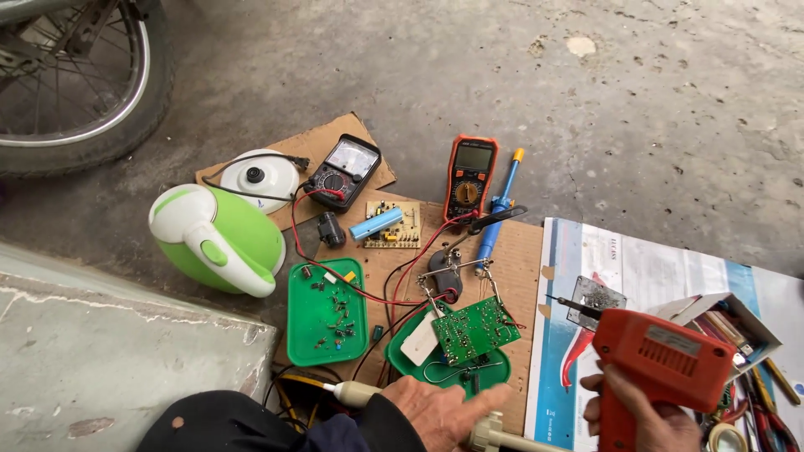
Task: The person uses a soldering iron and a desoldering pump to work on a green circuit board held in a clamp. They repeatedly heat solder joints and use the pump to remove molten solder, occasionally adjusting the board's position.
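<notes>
Nearest the camera, the left hand (440, 412) rests open, palm down, finger pointing right, just below the green circuit board (475, 330) clamped above a green tray (402, 351). Right of the board, the right hand (641, 414) grips an orange soldering gun (662, 364), its tip aimed left toward the board; the left hand lies nearer.

The orange soldering gun (663, 362) has a matt moulded plastic body and a thin metal tip. The green square tray (327, 311) is smooth, glossy plastic, as is the green-and-white kettle (216, 238). Brown cardboard (519, 251) looks dull and fibrous; the grey concrete floor (519, 75) rough, pitted.
</notes>
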